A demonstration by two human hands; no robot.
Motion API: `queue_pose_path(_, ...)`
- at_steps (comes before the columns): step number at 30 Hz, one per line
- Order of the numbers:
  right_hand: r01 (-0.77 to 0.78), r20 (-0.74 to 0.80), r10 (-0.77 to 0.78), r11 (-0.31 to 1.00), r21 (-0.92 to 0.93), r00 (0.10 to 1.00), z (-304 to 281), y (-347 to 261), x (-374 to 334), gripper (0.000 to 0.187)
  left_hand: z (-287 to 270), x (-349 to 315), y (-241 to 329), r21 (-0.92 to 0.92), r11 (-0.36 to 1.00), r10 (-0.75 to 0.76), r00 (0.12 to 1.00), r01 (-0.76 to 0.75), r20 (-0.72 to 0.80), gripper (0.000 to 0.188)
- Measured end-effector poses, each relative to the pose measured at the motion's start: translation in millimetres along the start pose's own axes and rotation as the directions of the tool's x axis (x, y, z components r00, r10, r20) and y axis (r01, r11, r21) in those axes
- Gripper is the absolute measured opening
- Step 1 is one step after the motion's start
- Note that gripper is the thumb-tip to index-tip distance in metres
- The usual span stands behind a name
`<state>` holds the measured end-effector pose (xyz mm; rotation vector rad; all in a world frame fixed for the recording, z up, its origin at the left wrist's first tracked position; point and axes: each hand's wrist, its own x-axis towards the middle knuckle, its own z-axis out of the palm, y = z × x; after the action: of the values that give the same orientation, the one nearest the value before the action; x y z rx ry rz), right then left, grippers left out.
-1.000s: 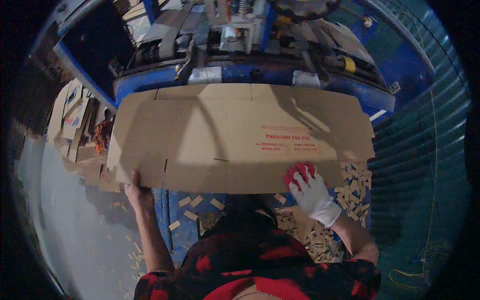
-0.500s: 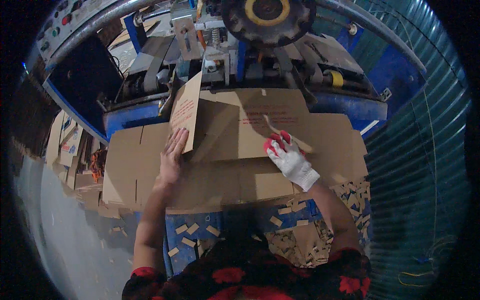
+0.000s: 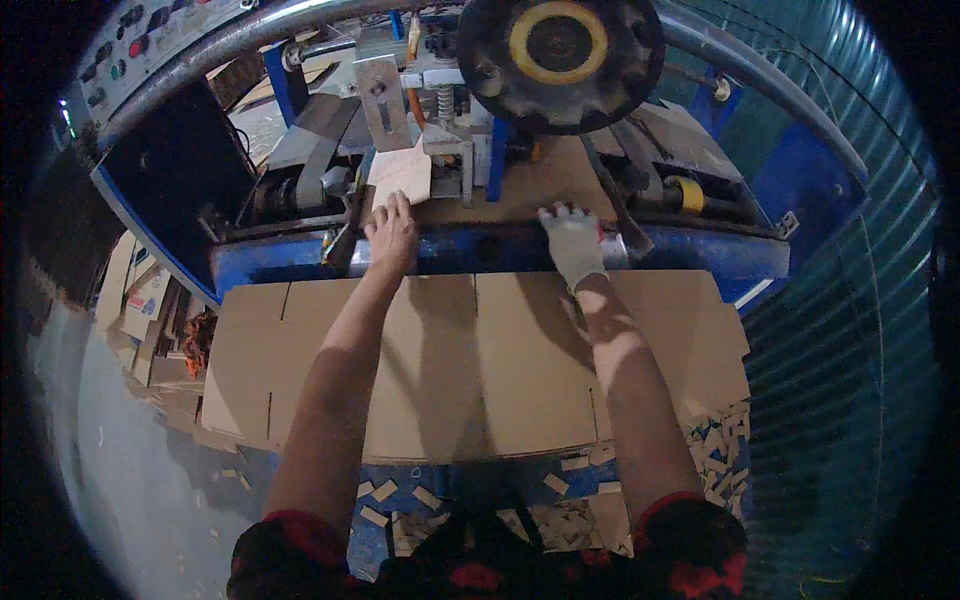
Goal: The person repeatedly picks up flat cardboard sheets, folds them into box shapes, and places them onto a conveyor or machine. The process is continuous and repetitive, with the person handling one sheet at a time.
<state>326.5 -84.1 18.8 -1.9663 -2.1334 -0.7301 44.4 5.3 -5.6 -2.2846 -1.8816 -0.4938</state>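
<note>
A brown cardboard sheet lies in the blue machine, its near edge at the machine's front bar. On its left a folded-up panel catches bright light. My bare left hand rests its outstretched fingers against that panel's lower edge. In a white knitted glove, my right hand lies at the sheet's near right edge, fingers spread and palm down. Neither hand is wrapped around anything. Below both forearms is a stack of flat, slotted cardboard blanks.
A black wheel with a yellow ring hangs over the machine's middle. Belts and rollers flank the feed opening. A control panel is at upper left. Cardboard offcuts litter the area below the stack. A green corrugated wall stands right.
Both hands have moved forward, from above the stack to the machine's front bar. The printed cardboard sheet has gone forward with them into the machine, uncovering the blanks beneath.
</note>
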Motion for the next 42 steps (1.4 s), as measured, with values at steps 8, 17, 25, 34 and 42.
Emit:
queue_pose_path(8, -0.191, -0.019, 0.217, 0.894, 0.405, 0.976, -49.3, 25.1, -145.2, 0.043, -51.1, -148.2, -132.3, -0.251, 0.948, 0.149, 0.970, -0.195, -0.192, 0.043)
queue_pose_path(17, -0.365, 0.232, 0.339, 0.928, 0.077, 0.912, -154.3, 4.4, -325.9, 0.061, -98.7, -304.6, -334.1, 0.017, 0.861, -0.498, 0.836, 0.508, 0.229, 0.078)
queue_pose_path(25, -0.517, 0.174, 0.972, -0.069, 0.853, 0.157, -107.4, 33.3, -442.6, 0.066, -97.8, -308.5, -340.4, 0.232, 0.839, -0.502, 0.865, 0.492, -0.021, 0.082)
queue_pose_path(34, -0.415, 0.222, 0.675, 0.137, 0.900, 0.704, -223.0, -40.4, -357.1, 0.045, -162.6, -323.3, -223.2, -0.991, 0.127, -0.386, 0.919, -0.029, -0.076, 0.053)
queue_pose_path(42, 0.421, 0.238, -0.438, 0.899, 0.122, 0.867, -193.3, -90.8, -297.7, 0.046, -118.3, -325.8, -122.1, -0.694, 0.697, 0.113, 0.984, -0.179, -0.139, 0.054)
